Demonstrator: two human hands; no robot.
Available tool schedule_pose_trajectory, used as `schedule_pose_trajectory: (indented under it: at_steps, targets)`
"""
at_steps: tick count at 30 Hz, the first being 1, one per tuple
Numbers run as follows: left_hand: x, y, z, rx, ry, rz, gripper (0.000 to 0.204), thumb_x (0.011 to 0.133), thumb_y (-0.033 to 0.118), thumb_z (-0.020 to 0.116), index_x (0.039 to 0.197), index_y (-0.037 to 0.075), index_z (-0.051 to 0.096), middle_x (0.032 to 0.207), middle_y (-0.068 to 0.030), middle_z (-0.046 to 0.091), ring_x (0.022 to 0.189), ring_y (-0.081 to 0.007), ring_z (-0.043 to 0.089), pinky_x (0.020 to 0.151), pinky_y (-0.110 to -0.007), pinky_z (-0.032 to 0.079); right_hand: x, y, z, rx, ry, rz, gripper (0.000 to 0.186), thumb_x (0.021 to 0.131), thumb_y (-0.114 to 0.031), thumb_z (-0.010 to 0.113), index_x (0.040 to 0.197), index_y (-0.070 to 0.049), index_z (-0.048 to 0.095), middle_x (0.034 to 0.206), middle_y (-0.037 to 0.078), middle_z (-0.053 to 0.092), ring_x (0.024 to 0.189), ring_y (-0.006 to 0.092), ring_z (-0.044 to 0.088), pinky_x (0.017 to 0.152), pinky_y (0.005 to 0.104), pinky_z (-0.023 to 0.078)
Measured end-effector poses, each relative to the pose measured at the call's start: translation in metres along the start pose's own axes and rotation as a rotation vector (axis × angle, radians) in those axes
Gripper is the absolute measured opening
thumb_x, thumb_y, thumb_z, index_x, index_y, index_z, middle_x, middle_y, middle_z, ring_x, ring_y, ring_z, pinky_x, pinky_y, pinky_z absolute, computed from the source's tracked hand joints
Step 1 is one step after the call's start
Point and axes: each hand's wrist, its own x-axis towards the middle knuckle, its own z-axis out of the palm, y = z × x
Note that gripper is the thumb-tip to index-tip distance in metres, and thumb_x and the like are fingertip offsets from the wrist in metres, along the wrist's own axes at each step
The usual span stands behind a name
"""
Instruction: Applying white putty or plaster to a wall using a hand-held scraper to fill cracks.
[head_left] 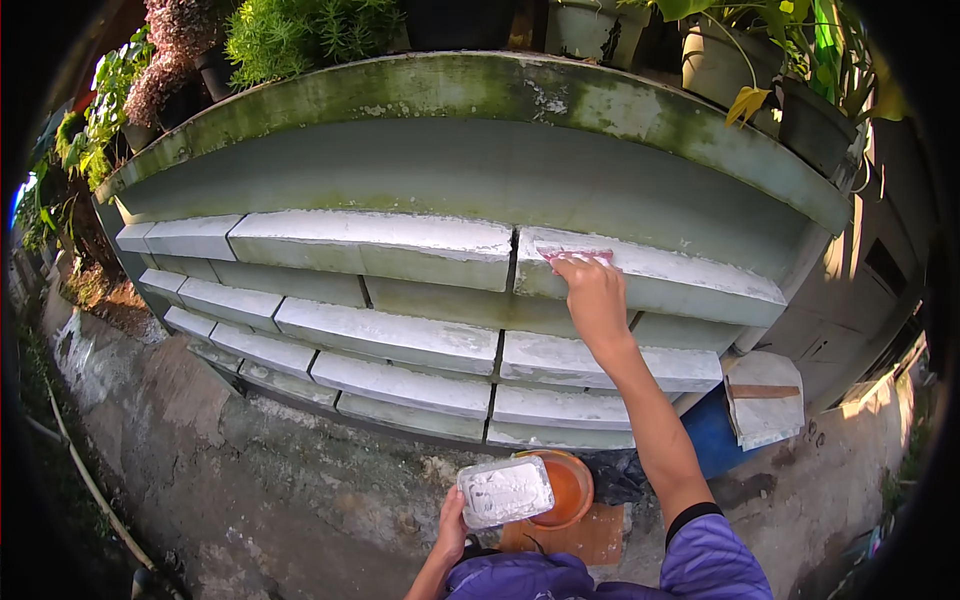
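Note:
My right hand (595, 295) grips a small pinkish tool (583, 251), perhaps a brush or spreader, resting on the white-coated top of the upper right ledge (700, 265) of a pale green stepped wall. My left hand (452, 520) holds a shallow rectangular tray (505, 490) of white paint or paste low in view. Beside and partly behind the tray is an orange bucket (567, 490). The other ledges (390, 330) have whitish tops, some with green staining on their faces, separated by dark vertical joints.
A mossy curved rim (400, 85) tops the wall, with potted plants (720, 55) behind it. At the right stand a blue container (713, 435) and a pale board (762, 425). A brown board (590, 540) lies on the concrete ground (200, 450). A pale pipe (85, 470) lies at left.

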Motion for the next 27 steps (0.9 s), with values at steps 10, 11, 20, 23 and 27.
schedule_pose_trajectory:
  at_steps: [10, 11, 20, 23, 27]
  targets:
    - [0.009, 0.023, -0.011, 0.006, -0.036, -0.015, 0.047, 0.107, 0.035, 0.046, 0.143, 0.004, 0.044, 0.134, -0.0065, 0.058, 0.123, -0.0157, 0.056, 0.106, -0.032, 0.043, 0.035, 0.013, 0.009, -0.019, 0.117, 0.01, 0.03, 0.079, 0.007, 0.056, 0.096, -0.007, 0.076, 0.093, 0.009, 0.075, 0.088, 0.0291, 0.068, 0.081, 0.0412, 0.053]
    - [0.01, 0.024, -0.013, 0.01, -0.031, -0.015, 0.047, 0.107, 0.035, 0.046, 0.143, 0.004, 0.045, 0.134, -0.0065, 0.058, 0.123, -0.0157, 0.056, 0.106, -0.032, 0.043, 0.038, 0.013, 0.013, -0.057, 0.014, 0.007, 0.03, 0.079, 0.007, 0.056, 0.096, -0.007, 0.076, 0.094, 0.01, 0.075, 0.088, 0.0296, 0.068, 0.081, 0.042, 0.053]
    - [0.005, 0.03, -0.022, 0.019, -0.028, -0.017, 0.045, 0.107, 0.037, 0.045, 0.139, 0.006, 0.048, 0.131, -0.0053, 0.059, 0.121, -0.0159, 0.058, 0.104, -0.033, 0.046, 0.009, -0.021, -0.05, 0.108, 0.054, 0.083, 0.029, 0.079, 0.008, 0.061, 0.099, -0.006, 0.076, 0.088, 0.013, 0.073, 0.082, 0.0316, 0.069, 0.076, 0.0412, 0.054]
    - [0.001, 0.035, -0.018, 0.023, -0.024, -0.044, 0.045, 0.107, 0.037, 0.046, 0.14, 0.006, 0.047, 0.131, -0.005, 0.059, 0.121, -0.016, 0.058, 0.104, -0.033, 0.046, -0.005, -0.019, -0.062, 0.446, 0.264, 0.296, 0.021, 0.085, 0.009, 0.061, 0.098, -0.001, 0.073, 0.086, 0.011, 0.074, 0.078, 0.0221, 0.071, 0.073, 0.0333, 0.054]
    - [0.007, 0.031, -0.021, 0.015, -0.025, -0.056, 0.047, 0.107, 0.038, 0.046, 0.142, 0.007, 0.045, 0.133, -0.0053, 0.058, 0.124, -0.0167, 0.057, 0.105, -0.034, 0.045, -0.044, -0.013, -0.068, 0.775, 0.273, 0.546, 0.015, 0.091, 0.008, 0.061, 0.102, 0.003, 0.069, 0.086, 0.006, 0.072, 0.079, 0.0089, 0.066, 0.072, 0.0257, 0.052]
